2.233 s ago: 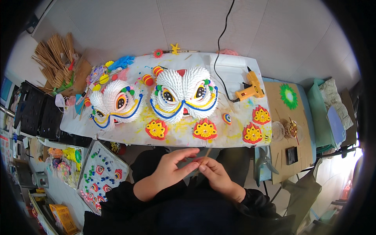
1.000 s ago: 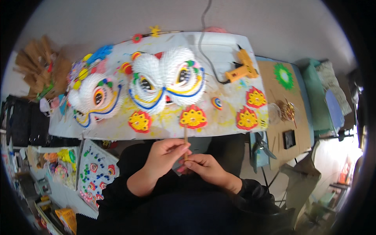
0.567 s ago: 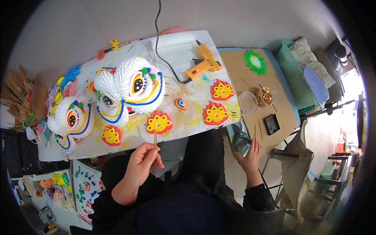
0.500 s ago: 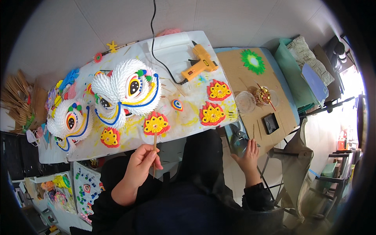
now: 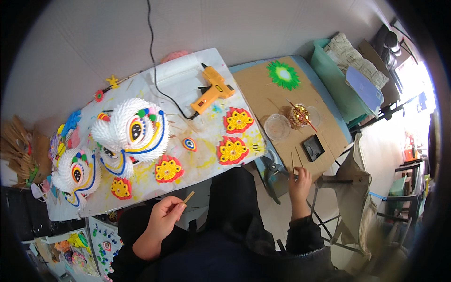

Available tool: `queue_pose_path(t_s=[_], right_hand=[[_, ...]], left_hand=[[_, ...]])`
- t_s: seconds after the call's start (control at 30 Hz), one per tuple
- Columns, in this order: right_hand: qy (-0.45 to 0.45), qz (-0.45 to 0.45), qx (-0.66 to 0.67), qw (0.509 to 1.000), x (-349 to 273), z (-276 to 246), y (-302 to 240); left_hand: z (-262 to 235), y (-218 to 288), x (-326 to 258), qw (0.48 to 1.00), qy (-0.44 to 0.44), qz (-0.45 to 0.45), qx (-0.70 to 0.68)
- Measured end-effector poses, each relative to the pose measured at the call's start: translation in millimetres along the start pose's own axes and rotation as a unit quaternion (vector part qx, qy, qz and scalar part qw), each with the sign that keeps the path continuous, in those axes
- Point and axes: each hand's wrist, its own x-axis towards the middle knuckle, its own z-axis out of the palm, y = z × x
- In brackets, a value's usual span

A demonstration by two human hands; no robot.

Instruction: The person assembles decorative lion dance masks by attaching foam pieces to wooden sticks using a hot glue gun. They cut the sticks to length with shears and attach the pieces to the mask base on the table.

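Observation:
My left hand (image 5: 165, 216) is closed in a pinch on a thin wooden stick (image 5: 189, 196), held over my lap below the front edge of the white-covered table. Out to the right, my right hand (image 5: 299, 187) has its fingers curled at the edge of the brown cardboard. They meet the lower end of another thin wooden stick (image 5: 292, 160); the exact grip is partly hidden. Left of that hand lies a dark hand cutter (image 5: 272, 165). Nearest my left hand on the table is a red and yellow petal-shaped ornament (image 5: 169, 169).
Two white lion heads (image 5: 136, 131) stand at the left. An orange glue gun (image 5: 213, 90) trails a black cord. More petal ornaments (image 5: 233, 150) lie at the table's right. The cardboard (image 5: 253, 89) bears a black tray (image 5: 313, 148), a clear round tub (image 5: 277, 127) and a green flower-shaped piece (image 5: 283, 75).
The view has shifted, moving the table leftward. The stick in my left hand has tilted from nearly upright toward the right. My right hand's spread fingers have curled in at a stick.

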Motion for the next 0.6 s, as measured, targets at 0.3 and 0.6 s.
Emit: queue_pose_path(t_s=[0.3, 0.6], right_hand=[[-0.087, 0.065, -0.024, 0.994, 63, 25, 26], [-0.168, 0.167, 0.007, 0.971, 70, 20, 21]], left_hand=[[-2, -2, 4, 0.998, 0.031, -0.047, 0.013], [2, -2, 9, 0.999, 0.019, -0.046, 0.016]])
